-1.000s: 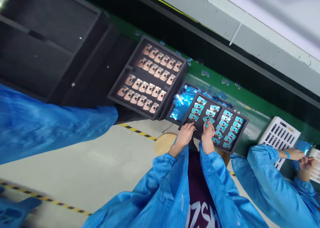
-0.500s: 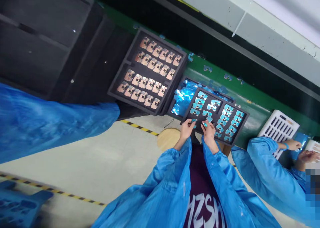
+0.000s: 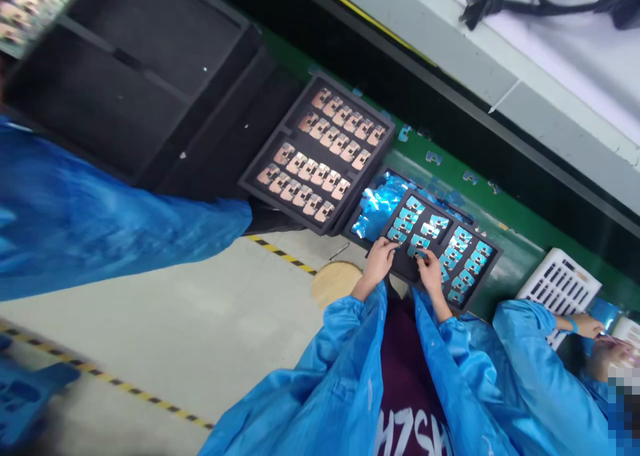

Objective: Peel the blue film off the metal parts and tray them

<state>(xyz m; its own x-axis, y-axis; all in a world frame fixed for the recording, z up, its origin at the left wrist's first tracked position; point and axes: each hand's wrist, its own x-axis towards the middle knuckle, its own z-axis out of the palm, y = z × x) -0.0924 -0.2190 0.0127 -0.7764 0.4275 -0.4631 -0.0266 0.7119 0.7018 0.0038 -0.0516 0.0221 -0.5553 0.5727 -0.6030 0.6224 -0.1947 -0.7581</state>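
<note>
A shallow black tray holds several rows of small, flat, blue-faced parts with notched outlines. At its near left edge, my left hand is closed, thumb and fingers pinched on a small blue part partly hidden by the fingertips. Over the tray's near middle, my right hand pinches another small blue part, mostly covered by the fingers. Behind the tray, glossy blue film pieces are heaped in a second dark tray.
Left of my hands stands a black tray of copper-coloured parts. Large black trays and a co-worker's blue sleeve lie farther left. Loose parts sit on the green bench. A co-worker's hand works right, by a white slotted rack.
The view has shifted, so the trays appear lower and farther right. My right hand has moved slightly away from my left; both stay pinched at the tray.
</note>
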